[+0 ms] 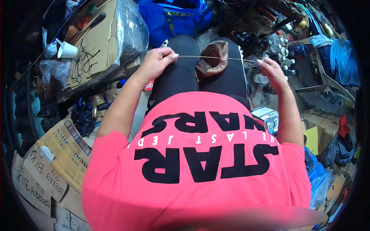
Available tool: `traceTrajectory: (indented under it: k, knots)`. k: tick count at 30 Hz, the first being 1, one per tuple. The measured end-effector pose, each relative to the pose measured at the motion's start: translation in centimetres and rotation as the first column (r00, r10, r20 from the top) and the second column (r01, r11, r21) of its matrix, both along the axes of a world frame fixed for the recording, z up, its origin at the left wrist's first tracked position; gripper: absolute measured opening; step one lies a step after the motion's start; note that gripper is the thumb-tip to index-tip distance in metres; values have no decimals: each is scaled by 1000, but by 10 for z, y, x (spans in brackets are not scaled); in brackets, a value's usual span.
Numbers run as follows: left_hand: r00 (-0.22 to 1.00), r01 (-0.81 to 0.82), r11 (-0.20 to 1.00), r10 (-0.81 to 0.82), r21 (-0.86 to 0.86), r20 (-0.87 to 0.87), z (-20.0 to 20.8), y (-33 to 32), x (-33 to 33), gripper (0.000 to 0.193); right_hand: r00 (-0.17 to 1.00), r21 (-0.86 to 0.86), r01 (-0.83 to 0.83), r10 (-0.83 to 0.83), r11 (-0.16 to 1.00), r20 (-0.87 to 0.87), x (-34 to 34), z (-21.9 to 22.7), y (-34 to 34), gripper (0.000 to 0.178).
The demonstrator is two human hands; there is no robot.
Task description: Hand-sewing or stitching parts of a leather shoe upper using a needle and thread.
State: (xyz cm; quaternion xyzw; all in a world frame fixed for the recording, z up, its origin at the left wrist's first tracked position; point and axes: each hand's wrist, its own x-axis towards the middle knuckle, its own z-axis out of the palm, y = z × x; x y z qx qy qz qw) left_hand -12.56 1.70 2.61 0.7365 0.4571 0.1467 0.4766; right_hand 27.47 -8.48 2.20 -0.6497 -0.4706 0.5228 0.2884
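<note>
- A brown shoe [214,57] lies sole-side away on the person's lap, across the dark trousers [181,73], opening turned up toward the camera; it serves as the landmark here.
- A thin pale thread [216,57] runs taut in 1 nearly level line straight across the top of the shoe, from hand to hand.
- The left hand [156,61] is just left of the shoe, curled nearly closed, thumb and fingertips pinching the thread's left end.
- The right hand [269,69] is right of the shoe, a little farther off than the left, fingers bent together and pinching the thread's other end.
- Neither hand touches the shoe itself.
- A small pale tag or patch [202,66] shows at the shoe's near left edge.
- Beyond the shoe sits a blue bag [173,17].
- Well left of the shoe, a flat cardboard sheet [96,46] carries a white paper cup [66,50].
- Right of the shoe, past the right hand, stand several clear plastic bottles [281,48].
- Nearer than the shoe, a pink shirt [200,165] with black lettering fills the lower view.
</note>
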Motion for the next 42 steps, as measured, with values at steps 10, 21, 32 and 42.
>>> traceTrajectory:
  k: [10, 21, 32, 42]
  knots:
    - [931, 351, 865, -363, 358, -36, 20, 13, 110, 35, 953, 386, -268, 184, 883, 240, -59, 27, 34, 17]
    - [906, 423, 893, -421, -155, 49, -1, 39, 130, 23, 781, 359, -575, 363, 735, 508, -70, 28, 62, 11]
    - [881, 470, 786, -392, -401, 264, -4, 38, 124, 29, 926, 452, -322, 177, 832, 334, -79, 7, 21, 13]
    - [834, 546, 783, -543, -297, 102, 5, 34, 127, 34, 613, 341, -639, 189, 689, 767, -93, 37, 17, 19]
